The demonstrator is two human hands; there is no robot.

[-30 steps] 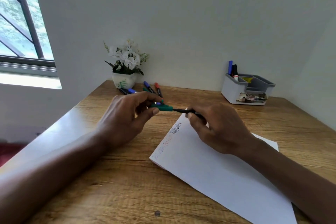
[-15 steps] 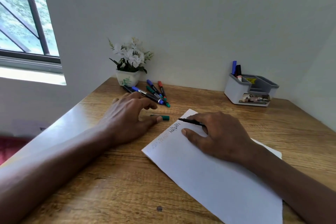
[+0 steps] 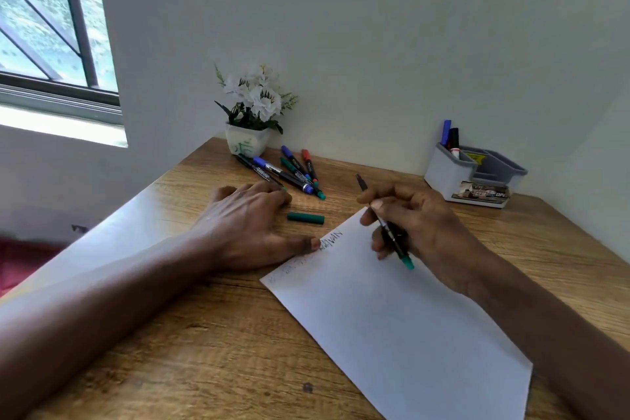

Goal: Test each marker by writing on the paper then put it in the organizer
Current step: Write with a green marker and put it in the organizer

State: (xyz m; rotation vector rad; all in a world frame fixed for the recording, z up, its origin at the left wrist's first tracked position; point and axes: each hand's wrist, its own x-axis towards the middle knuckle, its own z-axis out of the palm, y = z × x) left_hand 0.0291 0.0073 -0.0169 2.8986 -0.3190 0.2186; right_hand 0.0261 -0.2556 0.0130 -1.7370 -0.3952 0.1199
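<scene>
A white sheet of paper (image 3: 392, 310) lies on the wooden table, with scribbles along its upper left edge. My right hand (image 3: 419, 225) grips an uncapped black marker with a green end (image 3: 392, 235) above the paper, its tip pointing up and away. The green cap (image 3: 305, 217) lies on the table just left of the paper. My left hand (image 3: 249, 222) lies flat on the table, its thumb pressing the paper's left edge. Several capped markers (image 3: 289, 170) lie in a loose pile behind it. The grey organizer (image 3: 474, 174) stands at the back right with three markers upright in it.
A small white pot of white flowers (image 3: 252, 112) stands at the table's back left corner, by the wall. A window is on the left. The table's left edge runs diagonally beside my left forearm.
The marker was uncapped; my left hand set the green cap on the table, then moved to the paper's edge. My right hand lifted and turned the marker, its tip now pointing up.
</scene>
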